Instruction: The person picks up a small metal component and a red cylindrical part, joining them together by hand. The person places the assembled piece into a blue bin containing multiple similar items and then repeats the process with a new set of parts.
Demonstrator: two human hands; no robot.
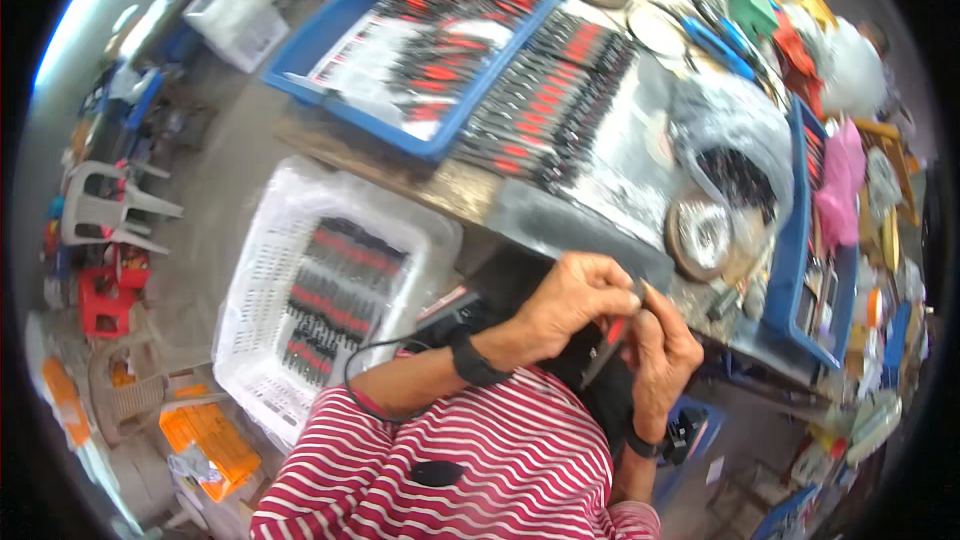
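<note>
In front of my chest, both hands meet at a slim dark tool with a red patch [612, 333]; its exact kind is too blurred to tell. My left hand [572, 302] is closed, thumb and fingertips pinching the tool's upper end. My right hand [662, 352] is also closed, its fingers curled round the tool from the other side. The tool's lower part slants down toward my lap, while my fingers hide its top. Just beyond, rows of similar black-and-red tools [548, 100] lie on the worktable [640, 155].
A blue tray [440, 145] of black-and-red tools stands at the table's far left. Below it, a white lined basket [250, 280] holds more. To the right are a tape roll [698, 236], a clear plastic bag [725, 120] of dark parts and another blue tray [785, 280].
</note>
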